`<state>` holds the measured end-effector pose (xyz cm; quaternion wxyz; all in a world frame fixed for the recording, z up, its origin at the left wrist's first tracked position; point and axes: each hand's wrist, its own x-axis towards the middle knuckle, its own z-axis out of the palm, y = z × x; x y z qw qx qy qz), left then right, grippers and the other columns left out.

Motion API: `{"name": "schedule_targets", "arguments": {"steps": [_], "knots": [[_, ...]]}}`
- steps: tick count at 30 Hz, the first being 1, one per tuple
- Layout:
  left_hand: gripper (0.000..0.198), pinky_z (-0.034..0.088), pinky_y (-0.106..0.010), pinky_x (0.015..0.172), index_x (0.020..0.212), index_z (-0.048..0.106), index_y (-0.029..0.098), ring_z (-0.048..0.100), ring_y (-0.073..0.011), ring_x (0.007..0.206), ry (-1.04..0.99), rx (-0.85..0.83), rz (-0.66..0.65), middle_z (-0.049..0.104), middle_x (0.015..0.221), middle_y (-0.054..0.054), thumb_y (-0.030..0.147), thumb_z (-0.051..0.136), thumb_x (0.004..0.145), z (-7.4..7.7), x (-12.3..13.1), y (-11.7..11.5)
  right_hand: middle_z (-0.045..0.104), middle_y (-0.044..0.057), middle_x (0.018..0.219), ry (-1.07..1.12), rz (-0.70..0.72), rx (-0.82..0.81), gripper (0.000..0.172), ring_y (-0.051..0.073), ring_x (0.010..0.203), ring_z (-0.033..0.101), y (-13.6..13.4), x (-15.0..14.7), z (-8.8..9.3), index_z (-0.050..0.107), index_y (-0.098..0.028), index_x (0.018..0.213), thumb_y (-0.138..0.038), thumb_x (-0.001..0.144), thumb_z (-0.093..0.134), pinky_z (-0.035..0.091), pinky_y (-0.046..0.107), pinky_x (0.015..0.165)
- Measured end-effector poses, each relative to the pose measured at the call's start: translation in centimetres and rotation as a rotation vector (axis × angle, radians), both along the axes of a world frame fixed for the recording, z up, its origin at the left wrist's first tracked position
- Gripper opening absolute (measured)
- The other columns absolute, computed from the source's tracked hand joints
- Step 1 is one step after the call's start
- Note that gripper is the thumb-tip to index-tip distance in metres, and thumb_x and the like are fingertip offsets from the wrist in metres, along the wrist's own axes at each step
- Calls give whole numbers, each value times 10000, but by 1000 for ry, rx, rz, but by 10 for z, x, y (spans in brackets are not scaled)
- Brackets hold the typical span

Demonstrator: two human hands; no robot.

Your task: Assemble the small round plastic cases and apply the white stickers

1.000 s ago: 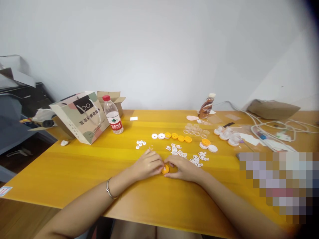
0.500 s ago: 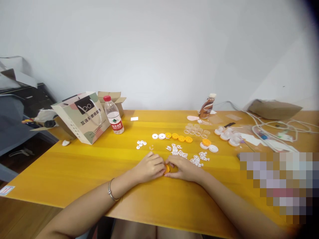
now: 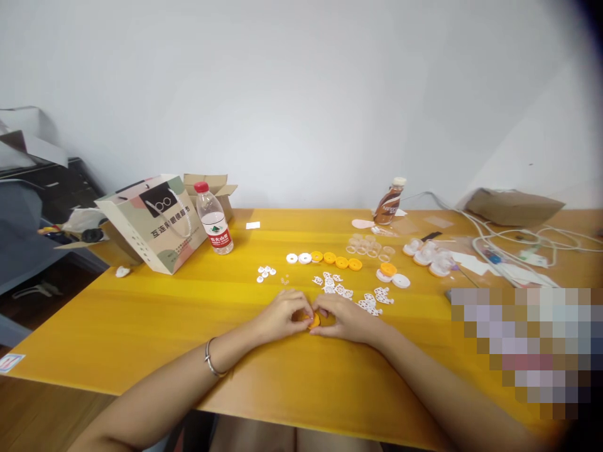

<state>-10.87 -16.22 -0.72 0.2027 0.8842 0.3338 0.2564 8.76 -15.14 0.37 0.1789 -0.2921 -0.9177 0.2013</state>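
An orange round plastic piece (image 3: 315, 321) is held low over the table between my two hands. My left hand (image 3: 285, 316) pinches at its left side, with thumb and fingertips close together. On its right side, my right hand (image 3: 343, 319) grips it between thumb and fingers. Just beyond the hands lie white openwork plastic pieces (image 3: 330, 285), with more white openwork pieces (image 3: 370, 306) by the right hand. A row of orange round pieces (image 3: 335, 259) and white discs (image 3: 298, 258) stretches behind them. Small white parts (image 3: 266, 272) and tiny clear rings (image 3: 284, 279) sit beyond my left hand.
Clear cups (image 3: 370, 247), an orange piece on white discs (image 3: 394, 277) and clear-domed pieces (image 3: 428, 256) lie to the right. A coffee bottle (image 3: 391, 202), a water bottle (image 3: 215, 223) and a paper bag (image 3: 157, 226) stand farther back. White cables (image 3: 490, 242) tangle at far right.
My left hand's fingers have shifted and lifted slightly at the orange piece, so more of it shows. My right hand stays in nearly the same place.
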Motion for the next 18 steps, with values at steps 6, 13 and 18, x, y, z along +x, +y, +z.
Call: {"name": "schedule_targets", "arguments": {"steps": [6, 13, 18], "knots": [[118, 362, -237, 700, 823, 616, 174, 487, -113, 707, -27, -40, 14, 552, 749, -10, 259, 538, 795, 8, -7, 3, 517, -13, 696, 10, 0, -2, 224, 118, 643, 457, -1, 0, 0, 487, -184, 712, -382, 742, 587, 346, 226, 597], [102, 347, -254, 746, 794, 622, 185, 505, -124, 755, 23, -14, -14, 576, 766, -7, 270, 567, 777, 9, -3, 1, 508, -12, 677, 3, 12, -11, 249, 120, 635, 454, 0, 0, 1, 479, -181, 689, -404, 745, 575, 342, 226, 591], [74, 356, -237, 718, 755, 614, 179, 509, -125, 739, 46, -30, 34, 585, 748, -4, 247, 588, 745, 8, 3, 0, 475, -22, 654, -6, 2, -11, 274, 117, 623, 437, 0, 0, 2, 452, -184, 672, -419, 742, 575, 333, 223, 580]]}}
